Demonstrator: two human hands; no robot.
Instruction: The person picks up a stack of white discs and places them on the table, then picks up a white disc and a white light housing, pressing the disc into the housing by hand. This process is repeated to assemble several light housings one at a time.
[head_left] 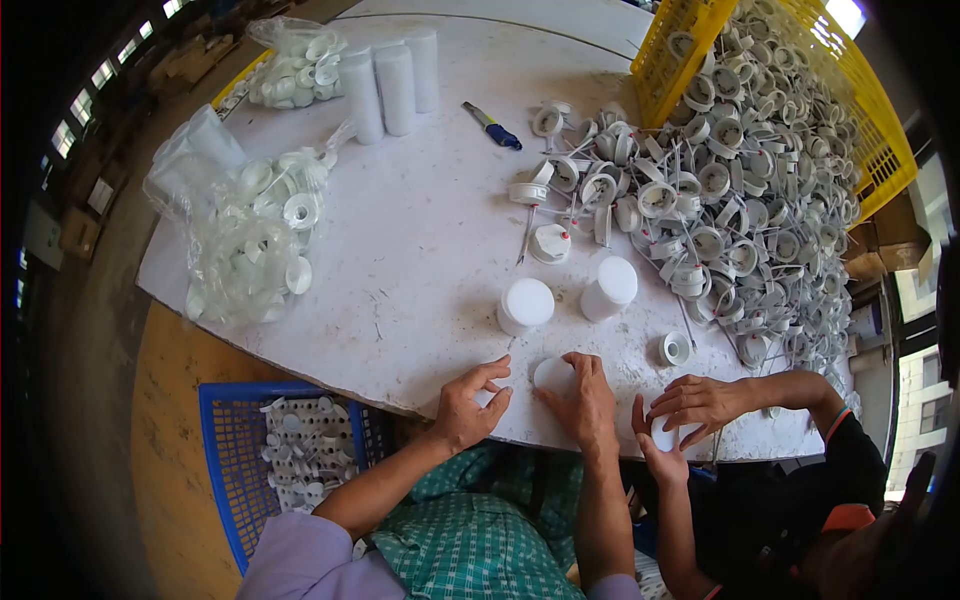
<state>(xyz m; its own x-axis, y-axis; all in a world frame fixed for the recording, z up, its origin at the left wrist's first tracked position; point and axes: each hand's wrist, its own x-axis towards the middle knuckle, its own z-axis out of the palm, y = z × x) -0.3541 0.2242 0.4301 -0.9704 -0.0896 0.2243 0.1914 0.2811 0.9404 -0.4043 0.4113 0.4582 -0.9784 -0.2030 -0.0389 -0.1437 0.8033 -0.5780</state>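
Note:
My right hand is closed around a white round cup-like piece close to the table's front edge. To its left, my left hand is curled with thumb and fingertips apart; I see nothing held in it. Just beyond my hands stand two white cylinders with flat round tops, a left cylinder and a right cylinder. A small white ring-shaped part lies to the right, and a white cap with a red tip lies farther back.
At right, a co-worker's hands hold a white piece. Wired white parts spill from a yellow crate. Plastic bags of white parts, stacked cylinders and a blue pen lie on the table. A blue basket stands below left.

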